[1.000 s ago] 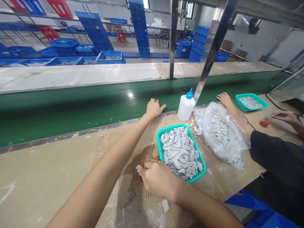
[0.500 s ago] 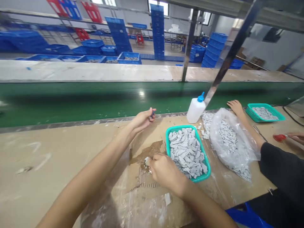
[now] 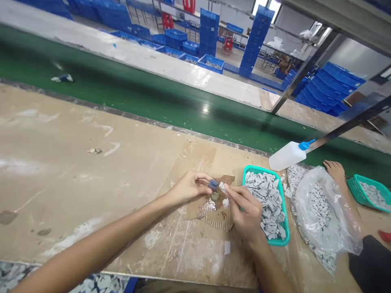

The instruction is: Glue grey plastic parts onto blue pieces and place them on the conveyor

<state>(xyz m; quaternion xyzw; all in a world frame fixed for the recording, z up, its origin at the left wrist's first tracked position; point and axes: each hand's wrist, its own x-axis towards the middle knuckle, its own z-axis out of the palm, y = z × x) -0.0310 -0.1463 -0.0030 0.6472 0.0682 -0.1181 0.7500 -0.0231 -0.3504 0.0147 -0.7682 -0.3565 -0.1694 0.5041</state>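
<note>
Part of the blue piece hides in the left grip.

The tan worktop bears a teal basket; white bottle; clear bag.

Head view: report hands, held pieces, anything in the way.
Left hand pinching dark blue piece. Right hand holding small white piece. Pieces close together, contact unclear. No obstruction visible between them.

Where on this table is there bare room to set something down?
The widest bare patch of table lies left, bordered by the green belt and the left forearm, though a small scrap lies there. It is crowded rightward: the right hand, basket, bottle and plastic bag sit close together.
</note>
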